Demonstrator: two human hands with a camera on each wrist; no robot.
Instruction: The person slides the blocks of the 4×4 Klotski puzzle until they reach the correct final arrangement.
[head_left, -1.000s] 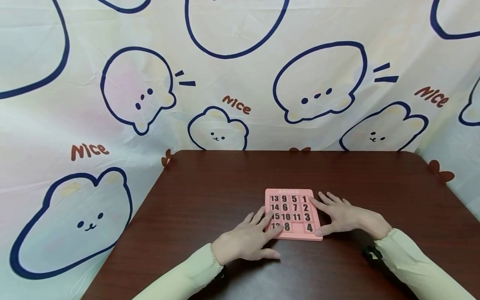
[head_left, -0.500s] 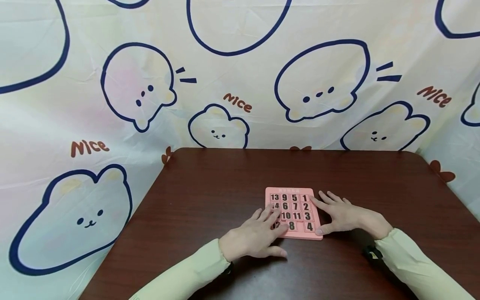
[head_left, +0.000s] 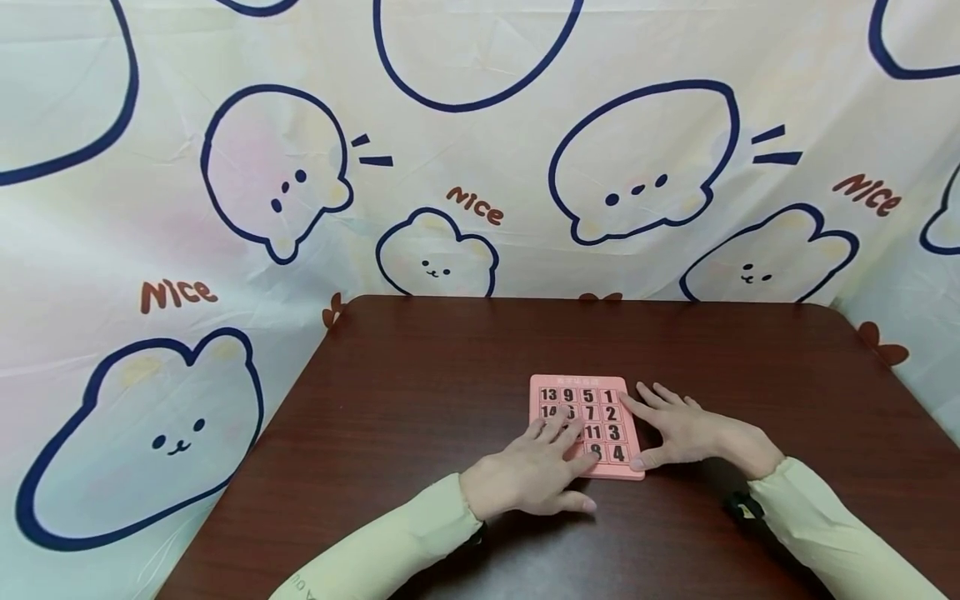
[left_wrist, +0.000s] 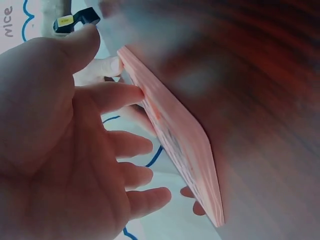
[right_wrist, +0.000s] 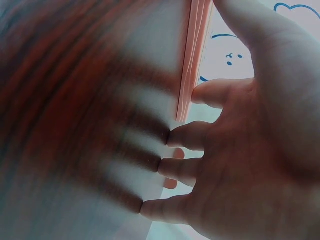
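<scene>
A pink number puzzle (head_left: 592, 422) lay flat on a dark brown desk (head_left: 420, 375), just right of centre in the lower half of the head view. Its top row read 13, 9, 5, 1; the right-hand column ran 1, 2, 3, 4 downward. The left hand (head_left: 528, 479) reached in from the lower left, palm down, its fingers spread and nearly straight, with a relaxed grip. Its index fingertip lay on the 8 tile (head_left: 597, 450), which sat beside the 4 tile (head_left: 618, 453) in the bottom row, while the other fingers covered part of the puzzle's left side. Its thumb stuck out below the puzzle, over the desk. The right hand (head_left: 678, 429) came from the right of the frame, its grip likewise spread wide, thumb near the puzzle's lower right corner and index finger at the upper right edge. In the right wrist view, its other fingertips rested on the desk. Both arms wore pale green sleeves (head_left: 382, 542). A pale backdrop (head_left: 517, 158) with blue-outlined cartoon animals and the word "Nice" filled the upper frame.
</scene>
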